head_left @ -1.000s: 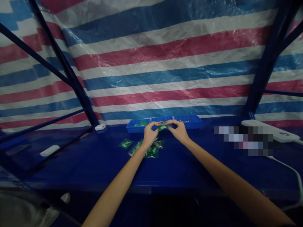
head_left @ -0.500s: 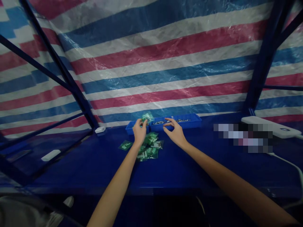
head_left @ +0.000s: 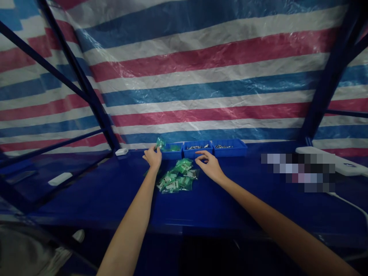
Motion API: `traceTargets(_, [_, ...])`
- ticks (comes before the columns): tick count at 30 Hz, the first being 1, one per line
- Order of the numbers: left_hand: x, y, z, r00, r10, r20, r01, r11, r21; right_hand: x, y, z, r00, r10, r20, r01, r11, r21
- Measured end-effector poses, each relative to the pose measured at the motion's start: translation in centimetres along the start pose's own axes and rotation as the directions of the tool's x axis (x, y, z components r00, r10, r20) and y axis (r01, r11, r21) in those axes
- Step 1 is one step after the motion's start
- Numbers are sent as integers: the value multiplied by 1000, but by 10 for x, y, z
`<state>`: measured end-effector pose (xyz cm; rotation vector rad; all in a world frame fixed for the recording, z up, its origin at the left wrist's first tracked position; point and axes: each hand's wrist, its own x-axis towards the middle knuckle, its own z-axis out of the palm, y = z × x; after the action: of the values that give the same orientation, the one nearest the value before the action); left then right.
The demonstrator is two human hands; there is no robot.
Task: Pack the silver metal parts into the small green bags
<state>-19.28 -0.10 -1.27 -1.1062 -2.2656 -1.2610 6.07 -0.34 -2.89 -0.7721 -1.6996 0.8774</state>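
Note:
My left hand (head_left: 153, 156) is closed on a small green plastic bag (head_left: 161, 143), held up by the left end of the row of bins. My right hand (head_left: 209, 165) hovers in front of the middle blue bin (head_left: 197, 154), its fingers curved and a little apart from the thumb; nothing shows in it. Between my hands lies a pile of green bags (head_left: 176, 180) with whitish pieces inside. The middle bin and the right blue bin (head_left: 230, 152) contain small metal parts. Green material lies in the left blue bin (head_left: 172, 155), partly hidden by my left hand.
The bins stand on a blue table (head_left: 230, 207) before a striped plastic sheet (head_left: 201, 92). A white device (head_left: 336, 161) with a cable is at the right, beside a blurred-out patch. Two small white objects, one a box (head_left: 60, 179), lie left. Blue posts (head_left: 97, 111) frame the table.
My left hand has moved left with the green bag, uncovering more of the left bin. My right hand has lowered slightly and its fingers have drawn closer together. The camera view has shifted a little.

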Motion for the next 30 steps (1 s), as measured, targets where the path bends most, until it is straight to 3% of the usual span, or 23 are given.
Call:
traceTargets(7, [3, 1, -2, 986, 72, 151, -90, 989, 118, -2, 2, 2, 998, 16, 60, -13, 999, -51])
traceTargets(13, [-7, 9, -7, 988, 118, 96, -136, 967, 213, -2, 14, 4, 986, -23, 167, 59, 975, -214])
traceTargets(15, [-10, 12, -7, 973, 202, 109, -223, 945, 240, -4, 14, 3, 979, -24, 200, 90, 941, -326])
traceTargets(17, [-13, 12, -6, 940, 281, 192, -323, 916, 240, -7, 11, 2, 973, -2, 229, 101, 900, -424])
traceTargets(21, [-16, 10, -2, 899, 295, 323, -382, 889, 251, -12, 3, -1, 965, 73, 252, 79, 835, -545])
traceTargets(25, [-19, 13, -5, 906, 322, 275, -384, 898, 215, -11, 2, -3, 962, 105, 252, 69, 800, -596])
traceTargets(30, [-31, 40, -18, 890, 433, 141, -440, 898, 21, -7, 7, -3, 973, 60, 224, 82, 815, -574])
